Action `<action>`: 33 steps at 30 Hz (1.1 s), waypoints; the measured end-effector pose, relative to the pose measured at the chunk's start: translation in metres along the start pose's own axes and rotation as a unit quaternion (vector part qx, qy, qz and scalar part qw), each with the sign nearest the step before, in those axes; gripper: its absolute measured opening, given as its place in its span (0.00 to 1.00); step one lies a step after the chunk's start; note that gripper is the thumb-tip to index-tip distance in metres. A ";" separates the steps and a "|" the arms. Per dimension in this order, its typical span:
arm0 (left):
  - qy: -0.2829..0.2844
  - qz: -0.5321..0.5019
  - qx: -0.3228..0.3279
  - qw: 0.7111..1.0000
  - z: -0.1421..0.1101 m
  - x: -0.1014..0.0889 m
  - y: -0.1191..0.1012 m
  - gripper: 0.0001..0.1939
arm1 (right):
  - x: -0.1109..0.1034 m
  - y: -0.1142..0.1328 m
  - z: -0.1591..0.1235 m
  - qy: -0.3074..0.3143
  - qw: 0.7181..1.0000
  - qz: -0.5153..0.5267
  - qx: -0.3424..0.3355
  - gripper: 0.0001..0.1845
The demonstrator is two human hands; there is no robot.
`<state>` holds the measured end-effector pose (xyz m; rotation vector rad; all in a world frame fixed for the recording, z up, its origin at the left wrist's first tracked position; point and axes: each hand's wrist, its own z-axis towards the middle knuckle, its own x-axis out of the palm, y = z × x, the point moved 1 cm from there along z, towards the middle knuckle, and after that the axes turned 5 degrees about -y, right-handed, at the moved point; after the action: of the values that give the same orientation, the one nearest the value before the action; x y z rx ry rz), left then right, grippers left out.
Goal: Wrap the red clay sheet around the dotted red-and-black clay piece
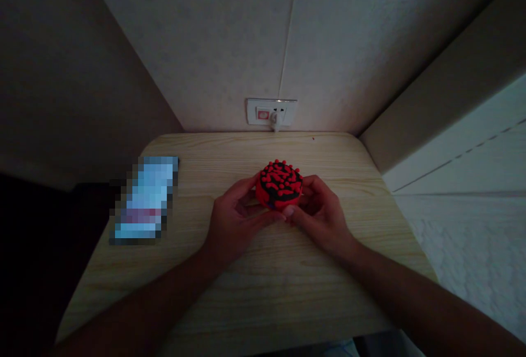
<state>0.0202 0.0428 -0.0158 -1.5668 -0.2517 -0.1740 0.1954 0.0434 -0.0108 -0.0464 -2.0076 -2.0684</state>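
While both forearms reach in from the lower corners of the frame, a small round object [281,184], red around its side and black on top with raised red dots and squiggles, sits between the two hands just right of the frame's centre, over a wooden tabletop [263,291]. The left hand [235,219] is partly curled around the object's left side, its fingers against that side and its thumb running along the lower front edge. The right hand [322,212] is curled in the same way at the right side, its thumb tip meeting the front near the left thumb, so the object is held by both. Whether its base touches the wood cannot be told. Left of the hands, well apart from them, lies a phone-like device [146,198] with a blurred-out, lit screen. Above the object in the frame, a wall socket [271,112] holds a white plug [275,121].
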 end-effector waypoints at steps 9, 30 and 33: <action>0.035 0.014 -0.050 0.998 0.003 0.000 -0.001 0.32 | -0.005 -0.005 0.000 -0.047 0.998 -0.035 0.002 0.25; 0.000 0.030 -0.030 0.999 0.004 0.002 -0.005 0.25 | -0.004 -0.008 0.001 -0.006 0.999 0.051 -0.014 0.27; 0.011 0.022 -0.031 0.999 0.004 0.003 -0.006 0.27 | -0.004 -0.008 0.000 -0.017 0.999 0.034 -0.026 0.27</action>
<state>0.0207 0.0472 -0.0090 -1.6289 -0.1962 -0.1649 0.1973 0.0446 -0.0193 -0.1574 -1.9423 -2.0915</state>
